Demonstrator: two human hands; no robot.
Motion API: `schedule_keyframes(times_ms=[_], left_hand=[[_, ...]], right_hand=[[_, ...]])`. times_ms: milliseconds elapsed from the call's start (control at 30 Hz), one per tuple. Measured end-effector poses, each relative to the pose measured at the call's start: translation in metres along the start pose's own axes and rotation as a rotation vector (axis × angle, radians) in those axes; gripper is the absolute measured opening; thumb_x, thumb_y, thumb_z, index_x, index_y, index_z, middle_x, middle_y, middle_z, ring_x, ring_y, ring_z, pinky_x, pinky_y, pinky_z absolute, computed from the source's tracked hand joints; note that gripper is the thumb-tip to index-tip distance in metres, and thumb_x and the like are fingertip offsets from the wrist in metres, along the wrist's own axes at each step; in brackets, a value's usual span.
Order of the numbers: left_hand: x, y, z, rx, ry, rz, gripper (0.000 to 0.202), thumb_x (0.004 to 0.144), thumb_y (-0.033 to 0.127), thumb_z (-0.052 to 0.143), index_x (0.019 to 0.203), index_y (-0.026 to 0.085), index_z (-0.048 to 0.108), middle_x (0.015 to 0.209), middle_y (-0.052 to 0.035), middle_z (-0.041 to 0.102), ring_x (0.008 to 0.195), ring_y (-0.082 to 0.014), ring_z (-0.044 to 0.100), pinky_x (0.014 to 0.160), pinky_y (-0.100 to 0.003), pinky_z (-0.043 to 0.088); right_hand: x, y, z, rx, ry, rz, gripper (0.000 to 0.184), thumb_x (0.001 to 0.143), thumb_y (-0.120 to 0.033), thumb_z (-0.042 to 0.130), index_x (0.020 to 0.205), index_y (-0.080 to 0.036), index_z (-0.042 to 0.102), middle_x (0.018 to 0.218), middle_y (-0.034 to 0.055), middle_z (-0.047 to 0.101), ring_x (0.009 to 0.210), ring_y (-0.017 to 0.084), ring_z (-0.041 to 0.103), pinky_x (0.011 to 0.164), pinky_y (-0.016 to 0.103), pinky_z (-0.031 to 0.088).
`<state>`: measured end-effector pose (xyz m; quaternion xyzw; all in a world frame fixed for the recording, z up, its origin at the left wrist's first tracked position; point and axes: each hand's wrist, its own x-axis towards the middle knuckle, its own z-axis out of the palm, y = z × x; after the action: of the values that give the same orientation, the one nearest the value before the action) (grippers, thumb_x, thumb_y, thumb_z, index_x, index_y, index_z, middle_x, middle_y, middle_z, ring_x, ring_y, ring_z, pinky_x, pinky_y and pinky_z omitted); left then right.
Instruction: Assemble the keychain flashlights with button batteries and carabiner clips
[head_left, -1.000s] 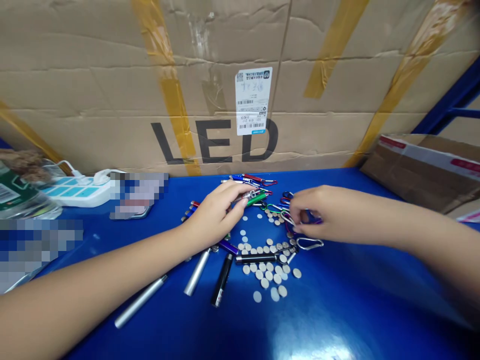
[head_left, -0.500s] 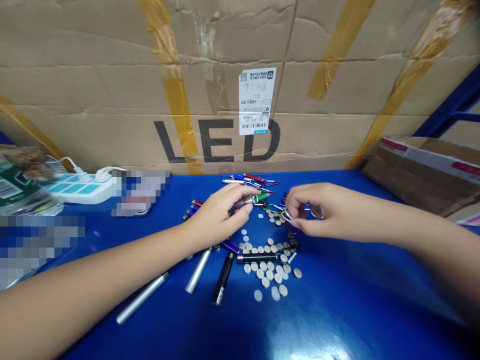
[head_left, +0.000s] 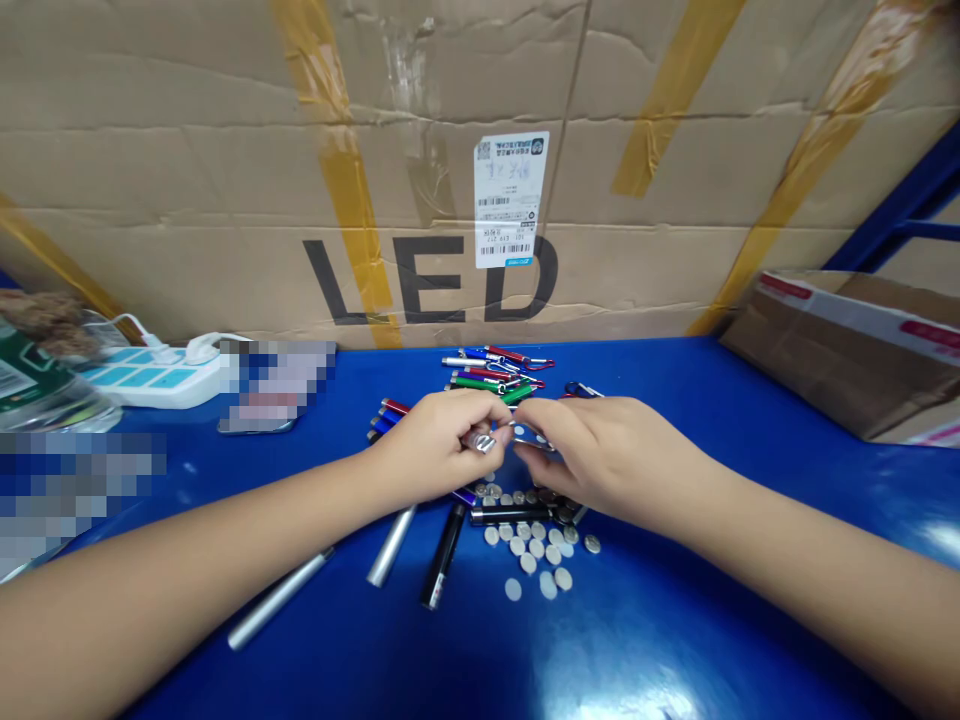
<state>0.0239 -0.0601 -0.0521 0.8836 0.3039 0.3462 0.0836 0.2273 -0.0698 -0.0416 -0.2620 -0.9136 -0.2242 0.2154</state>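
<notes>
My left hand (head_left: 454,435) is closed around a small silver flashlight (head_left: 480,441), whose shiny end shows between thumb and fingers. My right hand (head_left: 592,450) pinches a silver carabiner clip (head_left: 534,440) right beside it. The fingertips of both hands meet, so whether clip and flashlight are joined is hidden. Below the hands lie a black flashlight tube (head_left: 514,515) and many button cells (head_left: 536,548). Behind them are several finished-looking coloured flashlights with clips, among them a green one (head_left: 480,383) and a red one (head_left: 506,354).
A second black tube (head_left: 442,555) and silver tubes (head_left: 391,545) (head_left: 277,600) lie front left on the blue table (head_left: 420,670). A white power strip (head_left: 161,377) stands at the left, a cardboard box (head_left: 847,350) at the right. A large carton (head_left: 637,270) closes off the back.
My right hand has moved left with the clip to meet my left hand. My left hand has come slightly nearer, and its flashlight is turned.
</notes>
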Motion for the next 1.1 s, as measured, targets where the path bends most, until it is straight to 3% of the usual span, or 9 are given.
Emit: schedule_keyframes(times_ms=[200,333,467,600,700,900,1100], left_hand=[[0.001,0.003,-0.001,-0.035,-0.013,-0.078,0.009,0.081,0.017,0.051,0.073,0.016,0.055,0.057,0.0052,0.051,0.051,-0.0071,0.044,0.049,-0.018,0.036],[0.002,0.004,0.0,-0.039,-0.029,-0.121,0.009,0.081,0.018,0.05,0.073,0.017,0.055,0.058,0.0048,0.051,0.053,-0.0079,0.046,0.051,-0.019,0.036],[0.002,0.004,-0.001,-0.021,-0.07,-0.164,0.011,0.086,0.027,0.05,0.082,0.018,0.055,0.06,0.0044,0.051,0.054,-0.0094,0.046,0.052,-0.022,0.036],[-0.002,0.002,-0.001,0.017,-0.112,-0.176,0.022,0.087,0.03,0.048,0.104,0.016,0.046,0.08,-0.0017,0.057,0.065,-0.0137,0.052,0.06,-0.028,0.043],[-0.004,0.001,0.0,0.032,-0.153,-0.094,0.017,0.091,0.025,0.037,0.103,0.015,0.045,0.092,-0.0072,0.058,0.077,-0.0169,0.055,0.067,-0.033,0.046],[-0.002,0.001,0.003,0.016,-0.097,-0.044,0.02,0.096,0.025,0.033,0.103,0.016,0.049,0.099,-0.0087,0.06,0.089,-0.0186,0.057,0.078,-0.035,0.046],[0.0,0.003,0.002,-0.034,-0.062,-0.082,0.017,0.094,0.03,0.044,0.098,0.016,0.052,0.089,-0.0046,0.062,0.078,-0.0154,0.058,0.069,-0.029,0.047]], right_hand=[[0.004,-0.003,-0.001,-0.25,-0.195,0.029,0.029,0.093,-0.032,0.035,0.073,-0.018,0.052,0.045,0.0039,0.057,0.038,0.017,0.053,0.046,0.031,0.008],[0.01,-0.005,-0.001,-0.271,-0.408,0.091,0.026,0.093,-0.029,0.033,0.079,-0.016,0.051,0.053,0.0076,0.063,0.045,0.021,0.059,0.047,0.031,0.008],[0.015,-0.002,-0.004,-0.225,-0.519,0.199,0.024,0.092,-0.026,0.032,0.088,-0.013,0.052,0.061,0.0092,0.066,0.053,0.023,0.064,0.046,0.03,0.009],[0.018,0.0,-0.008,-0.162,-0.532,0.351,0.028,0.094,-0.027,0.028,0.094,-0.011,0.051,0.065,0.0103,0.067,0.057,0.023,0.065,0.046,0.028,0.015],[0.02,-0.002,-0.011,-0.095,-0.534,0.411,0.025,0.094,-0.026,0.029,0.096,-0.012,0.049,0.067,0.0095,0.067,0.058,0.023,0.064,0.047,0.027,0.019],[0.02,-0.004,-0.011,-0.049,-0.536,0.433,0.02,0.094,-0.025,0.03,0.097,-0.013,0.046,0.07,0.01,0.068,0.06,0.023,0.064,0.048,0.028,0.021],[0.018,-0.002,-0.006,-0.093,-0.501,0.405,0.021,0.093,-0.026,0.029,0.095,-0.013,0.045,0.068,0.0108,0.067,0.056,0.023,0.062,0.048,0.028,0.02]])
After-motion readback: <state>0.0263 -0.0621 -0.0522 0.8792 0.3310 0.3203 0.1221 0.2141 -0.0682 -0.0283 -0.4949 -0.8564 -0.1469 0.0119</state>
